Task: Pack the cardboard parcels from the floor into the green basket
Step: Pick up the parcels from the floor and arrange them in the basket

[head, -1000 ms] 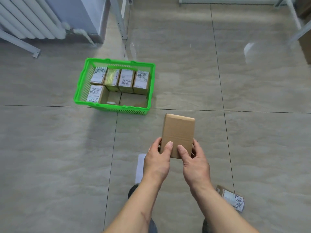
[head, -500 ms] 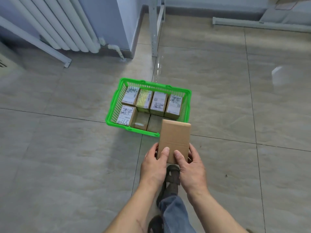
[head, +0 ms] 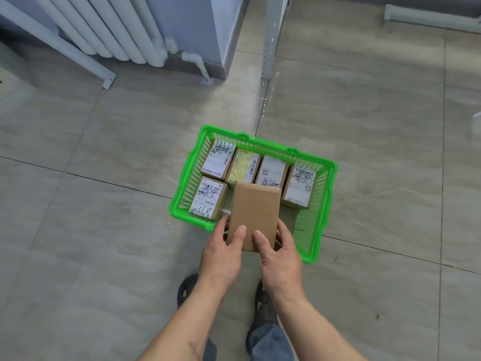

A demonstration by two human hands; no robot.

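We are holding a plain cardboard parcel (head: 253, 214) between both hands, its blank brown face turned up toward us and its far end reaching out over the near half of the green basket (head: 326, 201). Our left hand (head: 222, 254) is gripping the parcel's near left corner, thumb pressing on top and fingers curling around the edge; our right hand (head: 281, 255) is mirroring it on the near right corner, thumb on top, fingers wrapping the side. Both hands are closed on the parcel, which is hanging in the air just beyond them, above the basket's near rim. Inside the basket, four labelled parcels (head: 270, 171) are standing side by side along the far wall, and a fifth labelled parcel (head: 208, 198) is sitting in the near left corner. The basket is resting on the tiled floor (head: 104, 230). Beyond it a white radiator (head: 109, 27) is standing against the wall, and our shoes (head: 186, 290) are showing below our forearms.
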